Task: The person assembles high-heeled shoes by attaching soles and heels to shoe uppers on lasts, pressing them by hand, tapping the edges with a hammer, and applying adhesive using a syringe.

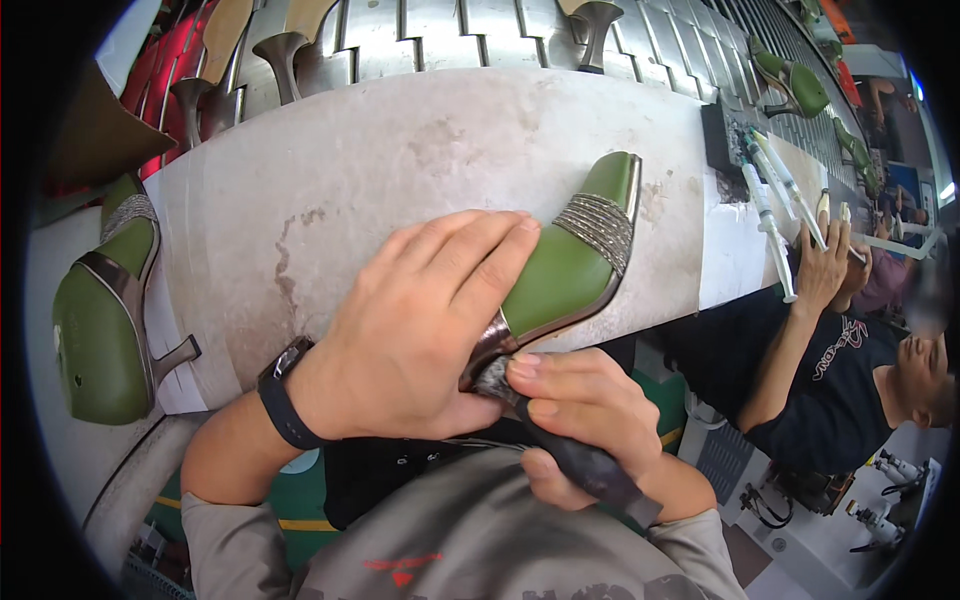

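A green high-heeled shoe (552, 278) with a woven metallic band lies on its side on the worktable. My left hand (410, 320), a black watch band at its wrist, is wrapped over the shoe's heel end and steadies it. In my right hand (600, 415) is a dark-handled brush (585, 465), pinched near its short greyish tip. That tip touches or nearly touches the bronze-coloured strip by the heel, next to my left fingers. My left palm hides most of the heel.
The pale, stained worktable (370, 160) borders a metal slat conveyor (450, 35) carrying heeled shoes. Another green shoe (105, 340) is at the left edge. Syringes (768, 225) lean by a black block (722, 140) at right, close to another person's raised hand (822, 265).
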A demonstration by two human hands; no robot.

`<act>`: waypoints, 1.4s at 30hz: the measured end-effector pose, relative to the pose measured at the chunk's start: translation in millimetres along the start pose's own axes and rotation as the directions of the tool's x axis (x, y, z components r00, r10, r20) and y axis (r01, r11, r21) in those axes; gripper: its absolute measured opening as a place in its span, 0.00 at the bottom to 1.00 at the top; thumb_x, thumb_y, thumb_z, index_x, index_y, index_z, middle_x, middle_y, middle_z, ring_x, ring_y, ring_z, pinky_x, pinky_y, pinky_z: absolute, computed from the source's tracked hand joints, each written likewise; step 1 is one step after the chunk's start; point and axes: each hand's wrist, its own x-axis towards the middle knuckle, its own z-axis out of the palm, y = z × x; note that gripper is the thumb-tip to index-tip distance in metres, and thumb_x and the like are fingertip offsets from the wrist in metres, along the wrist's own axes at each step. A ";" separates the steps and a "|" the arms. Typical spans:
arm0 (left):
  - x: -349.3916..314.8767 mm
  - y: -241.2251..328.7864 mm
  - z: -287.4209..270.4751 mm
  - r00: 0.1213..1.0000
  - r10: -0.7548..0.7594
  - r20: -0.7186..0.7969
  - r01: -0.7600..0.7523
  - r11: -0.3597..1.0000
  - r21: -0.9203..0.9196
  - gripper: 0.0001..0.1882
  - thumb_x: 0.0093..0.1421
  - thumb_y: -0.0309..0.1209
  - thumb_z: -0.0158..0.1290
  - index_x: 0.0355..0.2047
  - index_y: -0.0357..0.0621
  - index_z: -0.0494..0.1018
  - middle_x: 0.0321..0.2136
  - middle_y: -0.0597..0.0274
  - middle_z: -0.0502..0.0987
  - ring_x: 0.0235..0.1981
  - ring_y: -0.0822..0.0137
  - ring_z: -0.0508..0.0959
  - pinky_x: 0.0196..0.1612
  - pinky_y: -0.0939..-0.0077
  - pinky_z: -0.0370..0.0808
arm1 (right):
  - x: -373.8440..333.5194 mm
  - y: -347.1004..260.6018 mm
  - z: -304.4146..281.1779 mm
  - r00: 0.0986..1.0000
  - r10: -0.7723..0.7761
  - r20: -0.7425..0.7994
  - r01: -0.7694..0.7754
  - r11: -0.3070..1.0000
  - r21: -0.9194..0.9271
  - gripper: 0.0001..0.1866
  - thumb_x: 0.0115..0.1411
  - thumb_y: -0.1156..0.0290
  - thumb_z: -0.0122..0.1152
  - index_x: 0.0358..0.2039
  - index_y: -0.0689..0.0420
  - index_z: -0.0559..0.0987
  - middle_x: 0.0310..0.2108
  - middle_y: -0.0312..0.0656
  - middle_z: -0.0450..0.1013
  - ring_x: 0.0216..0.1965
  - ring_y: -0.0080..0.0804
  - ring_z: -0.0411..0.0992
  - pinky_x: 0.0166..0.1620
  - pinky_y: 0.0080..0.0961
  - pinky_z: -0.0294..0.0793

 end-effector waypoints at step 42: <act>65.2 35.4 17.6 0.962 -0.261 0.082 0.247 0.957 0.150 0.53 0.49 0.35 0.74 0.70 0.28 0.59 0.44 0.38 0.78 0.46 0.37 0.80 0.49 0.50 0.78 | 49.8 32.6 -87.8 0.926 0.356 -0.126 -0.295 0.891 0.345 0.09 0.68 0.77 0.66 0.47 0.65 0.82 0.43 0.45 0.85 0.42 0.19 0.80 0.46 0.21 0.80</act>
